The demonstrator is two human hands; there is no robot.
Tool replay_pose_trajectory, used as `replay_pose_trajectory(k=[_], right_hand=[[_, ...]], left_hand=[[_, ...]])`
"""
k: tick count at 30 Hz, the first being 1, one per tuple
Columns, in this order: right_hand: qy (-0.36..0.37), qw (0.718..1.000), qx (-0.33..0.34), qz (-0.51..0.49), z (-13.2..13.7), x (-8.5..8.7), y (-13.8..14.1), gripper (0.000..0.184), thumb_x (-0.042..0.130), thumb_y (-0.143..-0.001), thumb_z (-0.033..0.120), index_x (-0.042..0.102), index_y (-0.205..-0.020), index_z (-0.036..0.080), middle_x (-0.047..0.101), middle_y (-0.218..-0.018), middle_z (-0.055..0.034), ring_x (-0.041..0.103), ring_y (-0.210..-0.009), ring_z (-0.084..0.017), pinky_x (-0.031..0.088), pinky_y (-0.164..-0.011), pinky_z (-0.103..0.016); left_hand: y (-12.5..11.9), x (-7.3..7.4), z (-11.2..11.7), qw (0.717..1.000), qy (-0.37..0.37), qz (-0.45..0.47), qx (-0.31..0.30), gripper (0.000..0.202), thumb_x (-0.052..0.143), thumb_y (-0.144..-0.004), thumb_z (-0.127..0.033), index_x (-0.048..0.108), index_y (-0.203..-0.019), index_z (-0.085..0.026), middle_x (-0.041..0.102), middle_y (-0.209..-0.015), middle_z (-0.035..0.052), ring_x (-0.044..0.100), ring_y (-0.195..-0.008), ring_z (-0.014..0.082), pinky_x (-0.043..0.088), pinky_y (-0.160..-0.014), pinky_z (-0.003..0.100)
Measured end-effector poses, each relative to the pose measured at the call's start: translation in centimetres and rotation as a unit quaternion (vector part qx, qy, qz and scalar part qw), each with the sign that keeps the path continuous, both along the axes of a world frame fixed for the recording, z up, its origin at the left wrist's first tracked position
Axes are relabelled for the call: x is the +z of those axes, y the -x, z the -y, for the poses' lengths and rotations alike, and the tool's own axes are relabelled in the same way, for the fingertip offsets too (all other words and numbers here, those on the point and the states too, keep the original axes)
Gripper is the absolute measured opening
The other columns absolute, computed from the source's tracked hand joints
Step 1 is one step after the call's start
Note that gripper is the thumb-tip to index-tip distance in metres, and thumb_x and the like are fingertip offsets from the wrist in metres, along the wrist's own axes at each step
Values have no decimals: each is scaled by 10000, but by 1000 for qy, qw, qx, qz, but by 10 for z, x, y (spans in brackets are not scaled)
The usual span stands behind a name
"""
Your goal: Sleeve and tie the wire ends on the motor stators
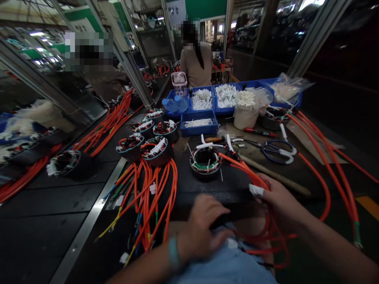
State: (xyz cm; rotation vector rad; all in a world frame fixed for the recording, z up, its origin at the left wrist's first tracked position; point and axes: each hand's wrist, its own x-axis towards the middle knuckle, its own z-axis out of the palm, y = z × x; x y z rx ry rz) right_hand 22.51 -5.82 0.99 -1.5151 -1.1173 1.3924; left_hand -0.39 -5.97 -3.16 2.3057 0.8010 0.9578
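My right hand (276,199) is closed around a bundle of orange cables (251,171), with a white wrap on its thumb. These cables lead from a stator (205,162) on the bench edge in front of me, a dark ring with laced windings and white sleeves at its rim. Below the bundle, the cables hang in loops over my lap. My left hand (204,221), slightly blurred, hovers near the bench's front edge with thumb and fingers apart. I see nothing held in it, though a dark patch shows between thumb and fingers.
Several wound stators (156,152) with orange leads stand to the left. Blue scissors (278,152), a red pen (259,132) and a wooden stick (275,175) lie to the right. Behind are blue bins (199,124) of white sleeves and a tub (245,114). Two people are beyond.
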Motion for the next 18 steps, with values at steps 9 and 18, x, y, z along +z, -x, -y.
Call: replay_pose_trajectory(k=[9,18], right_hand=[[-20,831,-95,-548,-11,64,102,239,634,-636,165,396,-649,178,315,-529,82,269,-444,-34,262,-390,-130],[-54,777,-83,-622,-47,90,116,98,490,-756,161,415,-702,192,368,-554,65,361,-460,-52,350,-439,-135]], left_hand=[[-10,10,43,790,541,175,-231,596,586,-752,-634,599,-1095,-147,668,-967,104,636,-953,255,469,-890,420],[15,71,45,850,508,134,37,565,578,-754,-610,538,-1077,-148,415,-538,-71,447,-477,91,454,-528,241]])
